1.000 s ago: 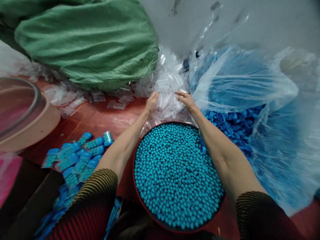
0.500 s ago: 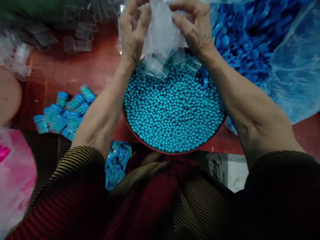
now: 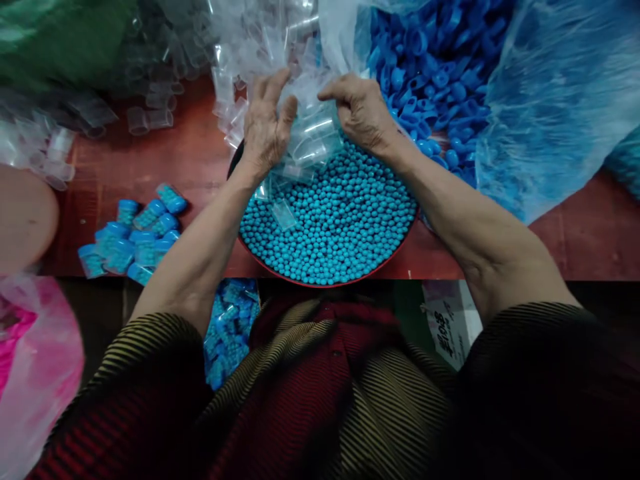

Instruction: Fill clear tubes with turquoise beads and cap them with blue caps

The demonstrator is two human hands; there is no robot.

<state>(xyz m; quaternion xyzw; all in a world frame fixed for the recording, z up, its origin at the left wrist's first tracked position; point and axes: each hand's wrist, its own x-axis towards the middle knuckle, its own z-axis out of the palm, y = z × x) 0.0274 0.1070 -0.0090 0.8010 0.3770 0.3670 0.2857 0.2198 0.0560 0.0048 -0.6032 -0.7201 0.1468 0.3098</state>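
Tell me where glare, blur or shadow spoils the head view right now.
Head view: dim overall, the dark striped right sleeve sinking into black. Head view: white glints on the clear plastic tubes between left hand and right hand muddle their edges. Head view: the green sheeting top left is soft; the small round turquoise beads stay distinct.

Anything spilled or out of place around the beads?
One clear tube lies on the blue beads, nearer the person than the other tubes. Blue caps lie loose on the red table beside the plastic bag, perhaps spilled.
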